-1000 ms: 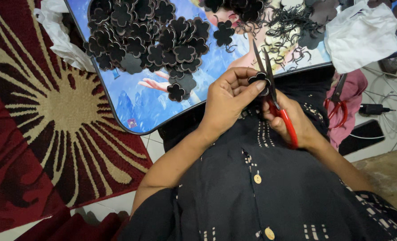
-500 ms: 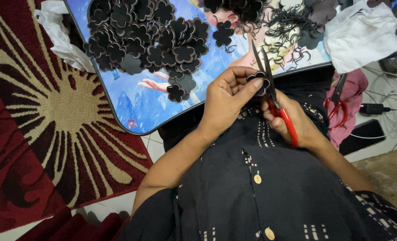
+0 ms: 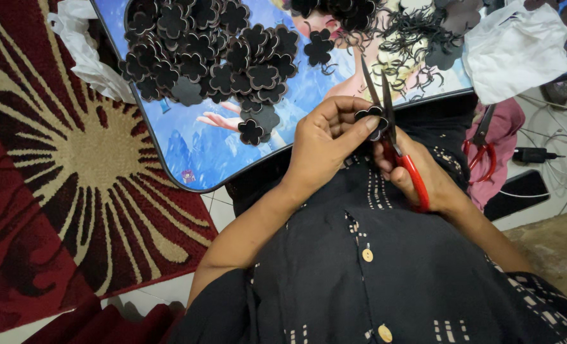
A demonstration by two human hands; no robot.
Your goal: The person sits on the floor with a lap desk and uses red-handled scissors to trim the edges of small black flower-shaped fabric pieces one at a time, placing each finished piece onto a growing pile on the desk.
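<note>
My left hand (image 3: pixel 327 141) pinches a small black flower-shaped cut-out (image 3: pixel 368 114) between thumb and fingers. My right hand (image 3: pixel 417 173) grips red-handled scissors (image 3: pixel 392 137), whose blades point upward and sit against the cut-out's right edge. Both hands are over my lap, just below the edge of a low table with a blue printed top (image 3: pixel 207 150). A heap of finished black flower cut-outs (image 3: pixel 210 54) lies on the table to the upper left of my hands. One loose flower (image 3: pixel 251 132) lies near the table's edge.
A red and cream patterned rug (image 3: pixel 60 165) covers the floor at left. Black offcut strips (image 3: pixel 417 38) and a white cloth (image 3: pixel 519 48) lie on the table's right. A second pair of red scissors (image 3: pixel 481 143), a charger (image 3: pixel 532 155) and cables lie on the floor at right.
The hands have shifted slightly and the cut-out has turned a little between my fingers. The rest is unchanged.
</note>
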